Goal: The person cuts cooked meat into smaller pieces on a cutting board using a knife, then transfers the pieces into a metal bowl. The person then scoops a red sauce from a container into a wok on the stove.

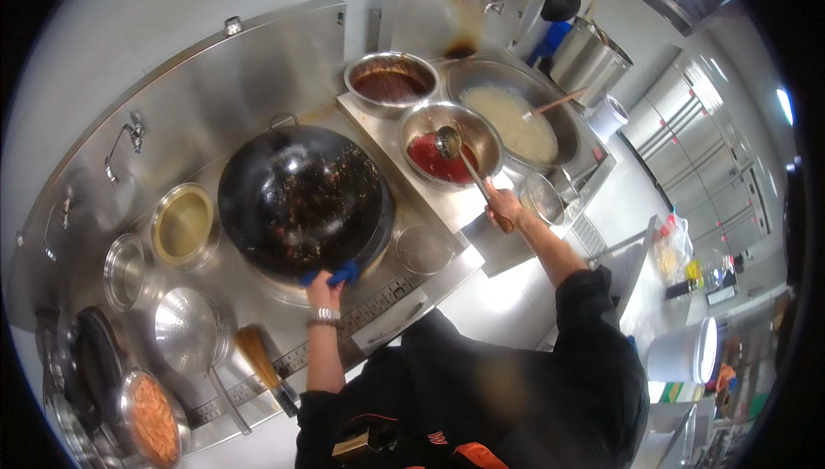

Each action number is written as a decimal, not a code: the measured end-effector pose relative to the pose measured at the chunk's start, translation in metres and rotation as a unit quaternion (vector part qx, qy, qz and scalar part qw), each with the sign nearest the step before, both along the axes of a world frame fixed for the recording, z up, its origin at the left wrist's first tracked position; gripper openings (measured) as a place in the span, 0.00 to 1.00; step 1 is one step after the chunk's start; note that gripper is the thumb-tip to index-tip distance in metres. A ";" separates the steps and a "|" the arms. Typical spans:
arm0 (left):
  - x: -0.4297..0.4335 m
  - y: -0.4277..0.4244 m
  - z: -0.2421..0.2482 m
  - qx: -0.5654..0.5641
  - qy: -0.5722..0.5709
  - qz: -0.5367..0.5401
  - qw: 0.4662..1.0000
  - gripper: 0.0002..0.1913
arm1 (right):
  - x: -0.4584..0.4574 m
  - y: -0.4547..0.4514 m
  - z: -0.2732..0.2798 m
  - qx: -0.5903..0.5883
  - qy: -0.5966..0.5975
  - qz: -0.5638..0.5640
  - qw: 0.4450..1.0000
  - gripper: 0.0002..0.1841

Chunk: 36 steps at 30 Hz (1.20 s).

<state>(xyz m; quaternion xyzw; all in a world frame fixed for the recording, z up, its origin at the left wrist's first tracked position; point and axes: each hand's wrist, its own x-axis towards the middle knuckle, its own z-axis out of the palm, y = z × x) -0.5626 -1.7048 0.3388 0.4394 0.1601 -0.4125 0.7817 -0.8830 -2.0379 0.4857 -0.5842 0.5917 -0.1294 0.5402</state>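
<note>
My left hand [327, 281] grips the near edge of a large black wok [300, 198] through a blue cloth [347, 272]. Bits of food residue cling to the wok's dark inner surface. My right hand [506, 205] is closed on the wooden-ended handle of a metal ladle [449, 142]. The ladle's bowl is over a steel bowl [495, 140] with red sauce [428, 154] in it; whether it touches the sauce I cannot tell. Behind that stands another steel bowl [392, 82] of dark red sauce. To its right, a big basin [570, 140] holds a pale liquid with a brown-handled tool in it.
Left of the wok are two metal pots [184, 224] [127, 272], a perforated strainer [187, 327], a bamboo brush [258, 350] and a bowl of orange food pieces [153, 421]. Taps [135, 134] project from the back panel. A tall stockpot [590, 63] stands at the back right.
</note>
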 end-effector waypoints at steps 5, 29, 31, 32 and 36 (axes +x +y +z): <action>-0.004 0.018 -0.008 0.004 0.016 -0.018 1.000 0.05 | 0.014 -0.013 -0.007 0.015 0.010 0.002 1.000 0.40; -0.041 -0.006 -0.007 -0.038 0.012 0.029 0.999 0.08 | -0.015 -0.002 0.000 0.393 -0.423 -0.114 0.808 0.47; -0.042 -0.006 -0.004 -0.033 0.008 0.029 0.999 0.04 | -0.022 -0.003 0.002 0.393 -0.425 -0.120 0.807 0.45; -0.043 -0.007 -0.002 -0.038 0.007 0.025 0.999 0.03 | -0.025 -0.005 0.003 0.378 -0.412 -0.121 0.820 0.46; -0.042 -0.011 -0.001 -0.023 0.008 0.030 0.999 0.03 | -0.031 -0.014 0.003 0.345 -0.379 -0.119 0.850 0.45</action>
